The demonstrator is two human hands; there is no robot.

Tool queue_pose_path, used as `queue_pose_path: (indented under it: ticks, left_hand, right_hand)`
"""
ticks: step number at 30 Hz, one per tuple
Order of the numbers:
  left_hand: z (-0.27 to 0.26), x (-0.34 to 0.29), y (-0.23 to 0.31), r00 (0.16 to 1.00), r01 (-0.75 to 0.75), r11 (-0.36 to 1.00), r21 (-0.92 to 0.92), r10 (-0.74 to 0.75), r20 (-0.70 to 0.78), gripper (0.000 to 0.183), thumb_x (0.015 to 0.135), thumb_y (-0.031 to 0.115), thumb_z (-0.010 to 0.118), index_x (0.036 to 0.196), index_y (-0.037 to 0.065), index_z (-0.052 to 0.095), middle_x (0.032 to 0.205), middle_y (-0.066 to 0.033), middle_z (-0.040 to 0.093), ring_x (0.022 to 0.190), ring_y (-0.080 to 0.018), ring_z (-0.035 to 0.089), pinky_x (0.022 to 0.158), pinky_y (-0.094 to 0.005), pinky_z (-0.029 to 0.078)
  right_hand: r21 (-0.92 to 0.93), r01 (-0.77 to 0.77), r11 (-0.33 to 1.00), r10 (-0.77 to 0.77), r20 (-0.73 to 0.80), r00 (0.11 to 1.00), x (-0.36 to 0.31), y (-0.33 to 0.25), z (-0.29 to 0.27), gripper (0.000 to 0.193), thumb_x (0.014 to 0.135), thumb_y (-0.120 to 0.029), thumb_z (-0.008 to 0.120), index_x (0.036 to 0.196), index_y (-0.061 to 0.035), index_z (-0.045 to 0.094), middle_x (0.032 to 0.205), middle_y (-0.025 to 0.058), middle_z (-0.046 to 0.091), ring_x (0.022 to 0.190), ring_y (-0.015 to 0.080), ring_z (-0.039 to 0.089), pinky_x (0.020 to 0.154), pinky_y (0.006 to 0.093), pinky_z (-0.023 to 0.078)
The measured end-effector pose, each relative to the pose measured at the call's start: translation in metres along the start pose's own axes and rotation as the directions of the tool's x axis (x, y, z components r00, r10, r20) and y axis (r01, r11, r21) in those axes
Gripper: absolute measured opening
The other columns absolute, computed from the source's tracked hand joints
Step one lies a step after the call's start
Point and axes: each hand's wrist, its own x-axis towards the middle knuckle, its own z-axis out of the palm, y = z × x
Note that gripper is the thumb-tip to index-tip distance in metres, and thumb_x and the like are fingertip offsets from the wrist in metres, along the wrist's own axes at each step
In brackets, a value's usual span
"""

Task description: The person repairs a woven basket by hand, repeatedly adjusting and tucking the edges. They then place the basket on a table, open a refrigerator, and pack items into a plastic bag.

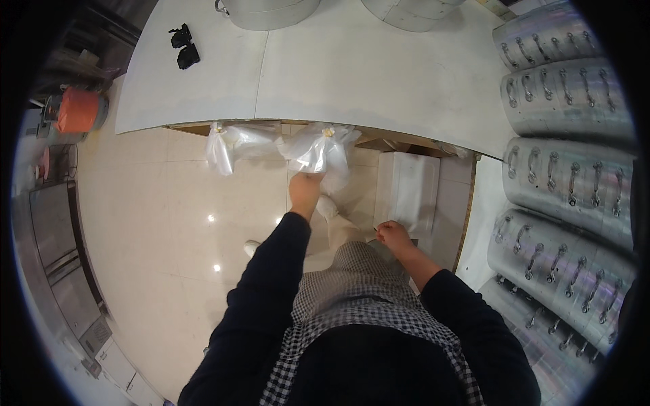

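Two bunches of clear plastic bags hang from the near edge of the white table (379,74). My left hand (306,191) reaches forward to the right-hand bunch of plastic bags (315,152). It looks closed on the lower part of that bunch, its fingertips partly hidden. The other bunch of plastic bags (222,150) hangs just to the left, untouched. My right hand (395,237) is held lower, over my right leg, with its fingers curled together. A small dark tip shows at those fingers, too small to name.
A white box (408,186) stands on the floor below the table. Stacked metal pots with rows of handles (569,162) line the right. Two metal tubs (271,10) and a small black object (184,46) sit on the table. Far left is an orange-covered container (76,110).
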Motion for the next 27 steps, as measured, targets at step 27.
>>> queue_pose_path:
  ticks: [27]
  left_hand:
    - [-0.345,-0.418,-0.091,0.841,0.228,0.026,-0.973,-0.508,0.184,0.028,0.102,0.033,0.052,0.106,0.006,0.059,0.096,-0.0053,0.066,0.090,-0.0190,0.064,0.070,-0.0307,0.048]
  right_hand:
    - [-0.048,0.002,0.999,0.044,0.929,0.366,-0.257,-0.177,0.429,0.017,0.092,-0.020,0.065,0.100,-0.0062,0.059,0.098,0.0011,0.061,0.095,0.0128,0.057,0.081,0.0306,0.050]
